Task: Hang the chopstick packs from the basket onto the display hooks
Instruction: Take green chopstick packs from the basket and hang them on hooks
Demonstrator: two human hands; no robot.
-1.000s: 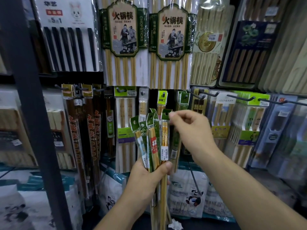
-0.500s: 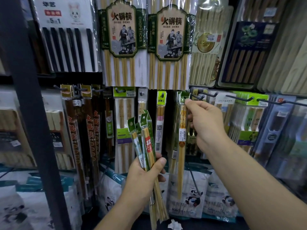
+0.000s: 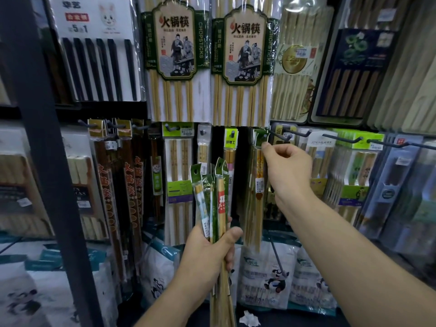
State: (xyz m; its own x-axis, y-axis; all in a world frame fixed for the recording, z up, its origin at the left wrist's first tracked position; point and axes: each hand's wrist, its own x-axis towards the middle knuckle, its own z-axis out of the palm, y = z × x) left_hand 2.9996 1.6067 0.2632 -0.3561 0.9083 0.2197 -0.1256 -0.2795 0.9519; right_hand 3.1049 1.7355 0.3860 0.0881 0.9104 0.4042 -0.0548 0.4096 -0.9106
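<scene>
- left hand [image 3: 210, 251] gripped a fanned bundle of packs [image 3: 218, 199], green headers up (low, in front of the rack)
- single pack [image 3: 258, 185] hung straight down from the display hook [image 3: 266, 136]
- right hand [image 3: 286, 168] had fingers curled, thumb pinching that pack's green header just below the hook

Glossy plastic wrapping pale wooden chopsticks.
Clear film on the chopstick packs [image 3: 220, 204] is shining over pale smooth wood and matt green card; display hooks [image 3: 342, 138] are showing dark smooth metal.
</scene>
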